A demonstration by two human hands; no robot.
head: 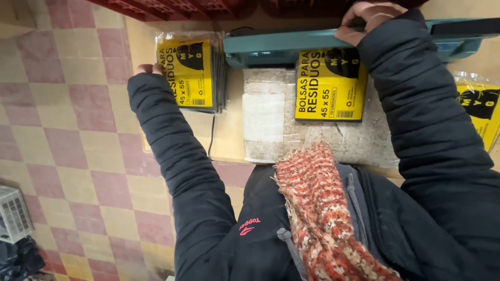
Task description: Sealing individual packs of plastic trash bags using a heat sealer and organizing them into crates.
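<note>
My right hand (371, 20) grips the top bar of a teal heat sealer (291, 44) at the table's far edge. A yellow flat packet of bags (330, 86) lies with its top end under that bar. My left hand (149, 68) reaches to the left edge of a stack of the same yellow packets (190, 73). Only its knuckles show past my dark sleeve, so its hold is unclear. Both arms are in a dark puffy jacket, and a red-and-cream knitted scarf (317, 208) hangs at my chest.
A pale fibre board (268, 122) lies on the wooden table (229, 130) under the packet. Another yellow packet (482, 109) sits at the right. A black cable (212, 136) runs down the table. Red crates (177, 8) stand behind. A white grille box (13, 213) rests on the chequered floor.
</note>
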